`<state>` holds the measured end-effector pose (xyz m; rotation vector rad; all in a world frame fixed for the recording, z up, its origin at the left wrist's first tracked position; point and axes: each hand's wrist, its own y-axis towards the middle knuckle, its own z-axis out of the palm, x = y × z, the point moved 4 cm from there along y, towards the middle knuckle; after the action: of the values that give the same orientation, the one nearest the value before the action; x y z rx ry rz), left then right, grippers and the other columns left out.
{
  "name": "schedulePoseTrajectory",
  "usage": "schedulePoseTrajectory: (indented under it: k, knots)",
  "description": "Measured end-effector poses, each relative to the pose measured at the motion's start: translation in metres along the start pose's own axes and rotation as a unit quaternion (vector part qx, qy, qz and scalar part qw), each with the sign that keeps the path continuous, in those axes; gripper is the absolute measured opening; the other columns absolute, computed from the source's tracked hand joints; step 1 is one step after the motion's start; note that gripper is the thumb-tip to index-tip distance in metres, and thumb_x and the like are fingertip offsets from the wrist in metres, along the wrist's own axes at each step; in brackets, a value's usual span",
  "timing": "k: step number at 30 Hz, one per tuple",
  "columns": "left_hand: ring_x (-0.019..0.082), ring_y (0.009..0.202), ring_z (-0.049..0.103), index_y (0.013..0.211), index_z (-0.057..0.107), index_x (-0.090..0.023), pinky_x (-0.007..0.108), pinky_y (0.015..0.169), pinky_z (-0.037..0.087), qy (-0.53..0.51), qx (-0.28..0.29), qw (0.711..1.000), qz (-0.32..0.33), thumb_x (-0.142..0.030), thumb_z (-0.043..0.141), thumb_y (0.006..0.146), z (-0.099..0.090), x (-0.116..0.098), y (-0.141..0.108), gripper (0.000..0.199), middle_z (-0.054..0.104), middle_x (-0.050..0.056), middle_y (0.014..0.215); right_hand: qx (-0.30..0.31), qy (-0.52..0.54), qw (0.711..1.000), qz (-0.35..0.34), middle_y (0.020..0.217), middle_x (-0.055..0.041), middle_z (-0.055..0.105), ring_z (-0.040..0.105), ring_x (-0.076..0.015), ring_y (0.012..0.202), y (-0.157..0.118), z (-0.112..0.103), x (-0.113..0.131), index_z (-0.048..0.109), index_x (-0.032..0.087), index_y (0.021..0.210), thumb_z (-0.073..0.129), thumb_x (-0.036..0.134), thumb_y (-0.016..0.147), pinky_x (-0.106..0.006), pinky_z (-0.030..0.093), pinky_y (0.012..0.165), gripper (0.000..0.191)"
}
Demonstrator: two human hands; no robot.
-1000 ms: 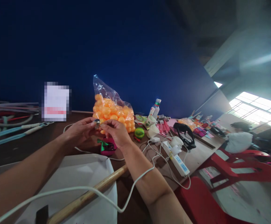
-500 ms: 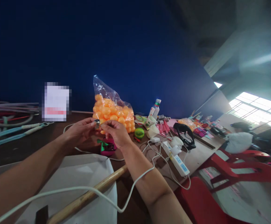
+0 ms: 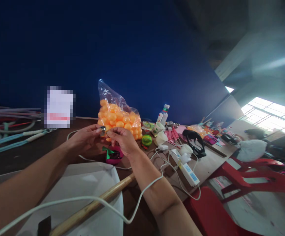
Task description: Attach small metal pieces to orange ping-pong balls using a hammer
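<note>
My left hand point(image 3: 89, 136) pinches a small shiny metal piece point(image 3: 102, 131) between thumb and fingertips; its exact kind is too small to tell. From the other side, my right hand point(image 3: 122, 139) has its thumb and fingers closed right beside the piece; whatever lies between them is hidden. Below both hands sits a magenta container point(image 3: 116, 160) with a green ribbon-like part and dark bits inside. Just behind them stands a clear plastic bag point(image 3: 117, 114) full of orange balls.
A wooden-handled hammer point(image 3: 93, 203) lies over a white box point(image 3: 88, 177) close to me, with a white cable point(image 3: 83, 198) across it. Rightward are a green round container point(image 3: 146, 140), a bottle point(image 3: 164, 114), a power strip point(image 3: 190, 174) and red chairs point(image 3: 213, 209). Blue straps point(image 3: 14, 141) lie left.
The metal piece has turned slightly in my left fingertips. Both hands otherwise keep nearly the same place.
</note>
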<state>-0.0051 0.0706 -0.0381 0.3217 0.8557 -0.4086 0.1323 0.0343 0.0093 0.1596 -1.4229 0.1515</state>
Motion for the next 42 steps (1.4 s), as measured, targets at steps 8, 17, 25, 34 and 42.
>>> schedulePoseTrajectory:
  k: [8,17,25,34,42]
  knots:
    - [0.015,0.065,0.068,0.087,0.066,-0.011,0.026,0.064,0.057,0.011,-0.006,1.0,0.004,-0.026,0.081,0.067,-0.004,0.002,0.002,0.029,0.072,0.006,0.081,-0.002,-0.017,1.0,-0.002,0.063,0.003,0.06,0.042,-0.004,0.044,0.0,-0.002,-0.001,0.063,0.016,0.074,0.076,0.045,0.064,-0.019,0.035,0.044,0.033]
    - [0.018,0.07,0.07,0.092,0.066,-0.01,0.028,0.066,0.057,0.002,0.014,1.0,0.001,-0.022,0.075,0.074,0.001,0.002,0.001,0.024,0.073,0.01,0.084,-0.011,-0.012,1.0,0.003,0.058,0.0047,0.057,0.042,-0.0034,0.044,0.0,-0.002,0.002,0.061,0.016,0.073,0.076,0.045,0.063,-0.017,0.035,0.043,0.034]
    - [0.018,0.076,0.07,0.097,0.067,-0.012,0.028,0.072,0.056,0.014,0.022,1.0,0.007,-0.025,0.072,0.077,-0.002,-0.001,0.0,0.025,0.074,0.01,0.09,-0.018,0.029,0.999,-0.017,0.072,0.0016,0.064,0.048,-0.0048,0.049,-0.004,-0.002,0.013,0.057,0.017,0.077,0.078,0.043,0.061,-0.018,0.041,0.043,0.036]
    - [0.015,0.07,0.069,0.094,0.068,-0.011,0.023,0.067,0.056,0.009,0.013,1.0,0.011,-0.023,0.073,0.076,0.002,-0.004,-0.001,0.022,0.074,0.009,0.086,-0.011,0.043,0.999,-0.022,0.071,0.0018,0.065,0.053,-0.0062,0.051,-0.004,0.001,0.009,0.06,0.017,0.082,0.079,0.035,0.063,-0.02,0.046,0.048,0.032]
    - [0.017,0.068,0.069,0.091,0.066,-0.009,0.027,0.065,0.057,0.009,0.021,1.0,0.015,-0.024,0.074,0.075,0.002,-0.002,0.001,0.024,0.073,0.01,0.08,-0.005,0.061,0.998,0.001,0.072,0.0004,0.065,0.058,-0.0079,0.059,-0.002,0.001,0.004,0.063,0.016,0.081,0.079,0.032,0.062,-0.019,0.047,0.05,0.029]
